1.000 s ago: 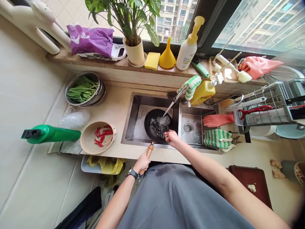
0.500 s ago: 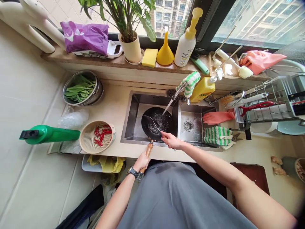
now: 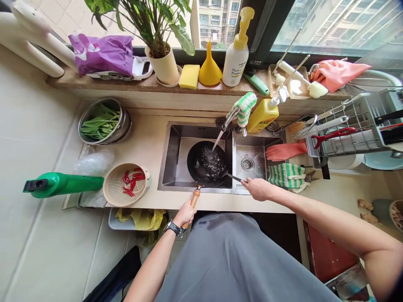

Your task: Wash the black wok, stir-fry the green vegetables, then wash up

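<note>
Bright kitchen with a running tap and a wet black wok

Light comes in through a window (image 3: 214, 27) above a long pale table (image 3: 149, 134), and a steel sink (image 3: 182, 144) is set into it. On the left are a round metal pot (image 3: 125, 126) with green leaves (image 3: 102, 121) in it and a beige colander (image 3: 108, 186) with red chillies (image 3: 131, 183) inside. A pink rubber glove (image 3: 283, 152) and a green-and-white striped cloth (image 3: 285, 175) lie by the small right side of the sink.

The black wok (image 3: 194, 165) is in the big left side, under the tap (image 3: 227, 120). To me, the work looks partway along. Some water (image 3: 212, 161) is already in the wok, and more is pouring in. The wok has not been emptied, and the tap is not off. I can't tell how much is left to do.

The left hand (image 3: 185, 213) has its fingers wrapped around the wok's wooden handle (image 3: 194, 198). The right hand (image 3: 260, 188) has its fingers curled tight around the end of a dark cooking tool (image 3: 234, 177). That tool reaches over the wok's right rim, and I can't tell if it is a spatula or a ladle.
</note>
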A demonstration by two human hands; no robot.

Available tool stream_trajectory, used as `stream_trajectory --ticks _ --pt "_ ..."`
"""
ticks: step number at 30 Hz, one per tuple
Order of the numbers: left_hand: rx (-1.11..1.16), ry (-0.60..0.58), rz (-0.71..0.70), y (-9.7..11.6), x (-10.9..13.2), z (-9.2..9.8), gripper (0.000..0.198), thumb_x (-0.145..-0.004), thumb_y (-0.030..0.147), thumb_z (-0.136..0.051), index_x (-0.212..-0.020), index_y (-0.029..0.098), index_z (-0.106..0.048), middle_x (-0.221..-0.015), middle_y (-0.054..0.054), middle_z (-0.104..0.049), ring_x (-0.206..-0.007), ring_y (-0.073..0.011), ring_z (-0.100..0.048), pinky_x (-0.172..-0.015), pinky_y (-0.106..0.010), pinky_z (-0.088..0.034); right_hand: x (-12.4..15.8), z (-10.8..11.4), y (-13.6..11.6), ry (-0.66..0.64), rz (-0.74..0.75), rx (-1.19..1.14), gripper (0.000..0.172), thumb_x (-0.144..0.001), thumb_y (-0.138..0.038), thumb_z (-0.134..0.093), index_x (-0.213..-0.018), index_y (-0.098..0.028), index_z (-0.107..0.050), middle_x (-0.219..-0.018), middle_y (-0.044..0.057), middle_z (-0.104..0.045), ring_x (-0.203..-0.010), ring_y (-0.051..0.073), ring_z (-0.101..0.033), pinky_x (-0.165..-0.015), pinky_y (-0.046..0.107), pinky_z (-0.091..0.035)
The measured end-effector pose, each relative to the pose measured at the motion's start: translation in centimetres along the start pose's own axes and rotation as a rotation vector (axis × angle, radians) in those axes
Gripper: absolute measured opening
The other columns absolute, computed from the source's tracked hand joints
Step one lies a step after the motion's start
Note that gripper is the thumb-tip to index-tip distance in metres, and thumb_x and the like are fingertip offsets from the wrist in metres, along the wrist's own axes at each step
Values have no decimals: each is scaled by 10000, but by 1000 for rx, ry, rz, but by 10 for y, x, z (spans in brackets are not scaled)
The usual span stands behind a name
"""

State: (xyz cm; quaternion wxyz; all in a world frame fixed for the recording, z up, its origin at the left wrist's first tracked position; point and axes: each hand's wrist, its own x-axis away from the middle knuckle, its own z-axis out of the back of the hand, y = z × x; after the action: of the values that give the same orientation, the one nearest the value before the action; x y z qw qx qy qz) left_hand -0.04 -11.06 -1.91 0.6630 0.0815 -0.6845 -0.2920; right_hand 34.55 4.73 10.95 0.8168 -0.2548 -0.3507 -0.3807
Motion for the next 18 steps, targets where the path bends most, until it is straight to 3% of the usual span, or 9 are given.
stream_trajectory --ticks 4,11,15,18 --pt "-2 -5 7 1 0 1 463 -810 121 -615 -1266 145 -535 -399 158 -389 -332 -105 -466 -420 -166 -341 -31 -9 -22 122 -82 45 536 -955 -35 -402 -1462 -2 -574 -1170 318 -668 -965 359 -757 -804 479 -632" --pt "-13 1 5 5 2 1 439 -796 153 -659 -1222 141 -554 -384 146 -420 -335 -119 -481 -423 -176 -352 -90 -19 -49 242 -184 67 676 -964 2 -356 -1640 2 -372 -1282 330 -618 -1086 333 -728 -782 404 -657" --pt "0 15 30 7 3 -1 465 -794 137 -624 -1250 133 -534 -376 147 -419 -339 -124 -462 -417 -185 -354 -105 -20 -57 306 -187 35 689 -966 9 -329 -1653 -25 -353 -1289 295 -597 -1046 293 -742 -819 375 -647" --pt "24 22 50 7 3 -2 443 -791 144 -634 -1223 144 -534 -384 155 -408 -341 -115 -446 -420 -184 -353 -106 -24 -61 276 -222 -63 687 -962 7 -354 -1649 -15 -344 -1272 290 -598 -1013 297 -754 -819 394 -641"
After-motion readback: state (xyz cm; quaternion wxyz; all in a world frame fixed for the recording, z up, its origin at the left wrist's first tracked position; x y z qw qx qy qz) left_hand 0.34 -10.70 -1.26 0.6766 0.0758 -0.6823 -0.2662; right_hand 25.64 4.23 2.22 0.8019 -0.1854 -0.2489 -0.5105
